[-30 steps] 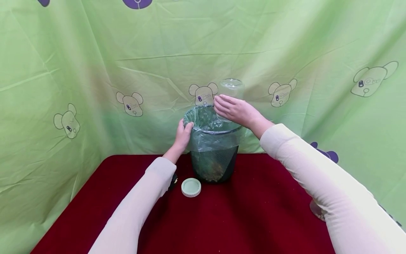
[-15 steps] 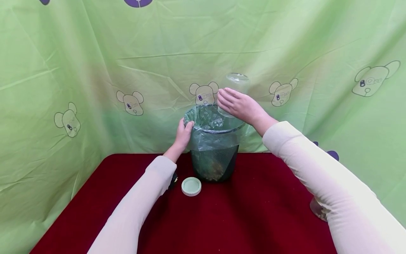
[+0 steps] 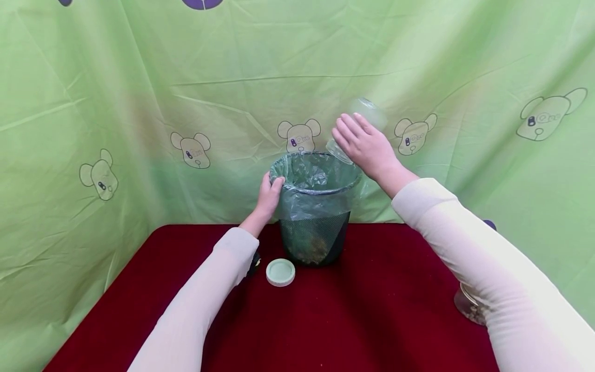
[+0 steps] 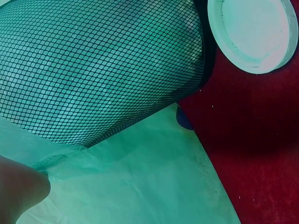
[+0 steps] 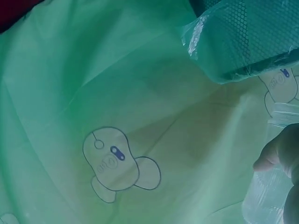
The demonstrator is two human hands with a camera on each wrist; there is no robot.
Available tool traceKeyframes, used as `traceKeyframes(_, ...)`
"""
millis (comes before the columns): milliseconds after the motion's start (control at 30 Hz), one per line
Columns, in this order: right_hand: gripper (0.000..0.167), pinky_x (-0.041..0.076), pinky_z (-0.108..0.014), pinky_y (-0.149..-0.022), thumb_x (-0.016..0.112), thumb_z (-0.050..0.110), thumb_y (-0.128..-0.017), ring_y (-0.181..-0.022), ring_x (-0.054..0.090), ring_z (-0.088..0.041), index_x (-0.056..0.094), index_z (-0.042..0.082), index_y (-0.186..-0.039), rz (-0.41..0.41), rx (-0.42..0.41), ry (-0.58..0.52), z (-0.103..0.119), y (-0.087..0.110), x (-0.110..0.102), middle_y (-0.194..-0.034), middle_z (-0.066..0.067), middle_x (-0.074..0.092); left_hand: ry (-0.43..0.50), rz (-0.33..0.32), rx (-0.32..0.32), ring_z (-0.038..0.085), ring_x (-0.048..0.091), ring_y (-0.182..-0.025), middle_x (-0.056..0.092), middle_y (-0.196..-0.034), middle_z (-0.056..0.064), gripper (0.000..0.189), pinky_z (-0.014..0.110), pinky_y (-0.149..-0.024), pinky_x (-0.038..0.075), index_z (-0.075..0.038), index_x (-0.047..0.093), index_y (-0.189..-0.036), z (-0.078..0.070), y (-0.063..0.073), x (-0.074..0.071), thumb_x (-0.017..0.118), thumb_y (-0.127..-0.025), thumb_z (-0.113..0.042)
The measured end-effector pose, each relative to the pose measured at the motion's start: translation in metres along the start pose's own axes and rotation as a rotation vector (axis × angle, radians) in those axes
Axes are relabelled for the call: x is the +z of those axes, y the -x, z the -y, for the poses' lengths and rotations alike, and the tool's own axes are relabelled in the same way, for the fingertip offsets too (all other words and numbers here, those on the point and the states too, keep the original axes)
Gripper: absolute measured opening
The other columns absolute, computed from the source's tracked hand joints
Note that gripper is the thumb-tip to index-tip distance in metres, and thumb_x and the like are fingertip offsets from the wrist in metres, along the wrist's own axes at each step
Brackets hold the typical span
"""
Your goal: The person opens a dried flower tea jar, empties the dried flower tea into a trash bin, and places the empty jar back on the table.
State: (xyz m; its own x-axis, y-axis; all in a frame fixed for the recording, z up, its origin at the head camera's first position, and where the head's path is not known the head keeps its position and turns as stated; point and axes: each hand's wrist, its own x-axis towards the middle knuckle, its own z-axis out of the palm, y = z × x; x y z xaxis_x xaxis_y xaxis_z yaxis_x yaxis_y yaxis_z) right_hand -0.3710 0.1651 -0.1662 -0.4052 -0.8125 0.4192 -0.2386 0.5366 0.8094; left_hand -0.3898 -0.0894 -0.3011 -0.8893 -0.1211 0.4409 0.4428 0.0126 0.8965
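My right hand (image 3: 364,144) grips a clear jar (image 3: 373,114) above the right side of the bin. The jar is tilted, mouth down and to the left, bottom up to the right. In the right wrist view, the thumb (image 5: 267,157) lies along the clear wall. My left hand (image 3: 268,195) holds the left rim of a black mesh bin (image 3: 311,243), thumb inside over the green plastic liner (image 3: 309,206). Something brownish shows dimly through the mesh near the bottom. A pale round lid (image 3: 280,273) lies on the table before the bin.
A second clear container (image 3: 469,306) with small light bits in it stands at the right, partly behind my right sleeve. A small dark object (image 3: 254,262) shows beside my left sleeve. The red-covered table (image 3: 362,320) meets a green curtain (image 3: 232,103) behind.
My right hand has risen and moved right with the jar, which went from upside down to a slant, its mouth lifting towards the bin's rim. The left hand stays on the rim.
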Motion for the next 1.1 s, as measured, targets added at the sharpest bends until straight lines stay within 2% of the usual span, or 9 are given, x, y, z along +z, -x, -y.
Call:
traceKeyframes(133,0.067,0.002,-0.041,-0.116,0.061,-0.012,-0.080,-0.139,0.027,-0.034,0.039,-0.002,-0.142,0.054,0.091,-0.083,-0.002,0.004,-0.002,-0.147,-0.021,0.037,-0.005,-0.005,-0.005,0.030,0.045,-0.118,0.045,-0.135,0.025,0.058,0.038,-0.104,0.035,0.008,0.037,-0.140,0.000,0.000,0.000,0.051,-0.090,-0.019)
traceKeyframes(267,0.067,0.000,-0.041,-0.116,0.056,-0.017,-0.080,-0.140,0.025,-0.035,0.035,-0.004,-0.141,0.088,0.190,-0.185,-0.004,0.008,-0.003,-0.147,-0.022,0.035,-0.005,-0.006,-0.005,0.030,0.045,-0.117,0.046,-0.134,0.025,0.058,0.038,-0.103,0.035,0.008,0.037,-0.139,0.000,0.000,-0.001,0.051,-0.090,-0.020)
traceKeyframes(433,0.078,0.002,-0.043,-0.116,0.055,-0.022,-0.065,-0.136,0.025,-0.039,0.031,-0.005,-0.137,0.099,0.346,-0.300,-0.007,0.014,-0.004,-0.141,-0.025,0.034,-0.012,0.000,0.002,0.029,0.045,-0.116,0.046,-0.133,0.024,0.057,0.038,-0.103,0.035,0.008,0.038,-0.139,0.000,0.000,-0.001,0.051,-0.090,-0.020)
traceKeyframes(600,0.078,0.009,-0.048,-0.116,0.056,-0.019,-0.057,-0.130,0.032,-0.043,0.035,-0.009,-0.131,0.023,0.456,-0.397,-0.007,0.023,-0.001,-0.132,-0.029,0.040,-0.012,0.005,-0.002,0.028,0.046,-0.114,0.046,-0.132,0.023,0.058,0.037,-0.101,0.036,0.008,0.038,-0.138,0.000,0.000,0.000,0.051,-0.090,-0.021)
traceKeyframes(767,0.076,0.025,-0.053,-0.108,0.056,-0.018,-0.050,-0.116,0.040,-0.046,0.040,-0.013,-0.124,-0.069,0.541,-0.486,-0.003,0.030,0.001,-0.120,-0.030,0.046,-0.014,0.006,0.000,0.028,0.046,-0.115,0.046,-0.133,0.024,0.058,0.038,-0.102,0.036,0.008,0.037,-0.139,0.000,0.000,-0.001,0.051,-0.090,-0.021)
traceKeyframes(833,0.078,0.024,-0.052,-0.107,0.057,-0.018,-0.050,-0.116,0.039,-0.046,0.039,-0.014,-0.126,-0.044,0.591,-0.539,-0.001,0.033,0.000,-0.121,-0.031,0.046,-0.016,0.007,-0.001,0.028,0.045,-0.116,0.045,-0.134,0.024,0.057,0.038,-0.102,0.035,0.008,0.037,-0.139,0.000,0.000,-0.001,0.051,-0.091,-0.020)
traceKeyframes(967,0.084,0.012,-0.050,-0.115,0.058,-0.017,-0.053,-0.126,0.035,-0.046,0.035,-0.014,-0.134,0.041,0.729,-0.672,0.004,0.040,-0.002,-0.131,-0.032,0.042,-0.014,0.010,-0.001,0.029,0.044,-0.118,0.045,-0.135,0.025,0.057,0.039,-0.104,0.034,0.009,0.037,-0.139,0.000,0.001,-0.002,0.051,-0.091,-0.019)
traceKeyframes(1100,0.086,0.014,-0.048,-0.115,0.060,-0.015,-0.056,-0.126,0.034,-0.047,0.032,-0.014,-0.137,0.061,0.859,-0.791,0.006,0.047,-0.003,-0.133,-0.032,0.041,-0.015,0.009,0.006,0.029,0.044,-0.119,0.045,-0.135,0.024,0.057,0.038,-0.104,0.034,0.009,0.037,-0.139,0.000,0.000,-0.001,0.051,-0.091,-0.019)
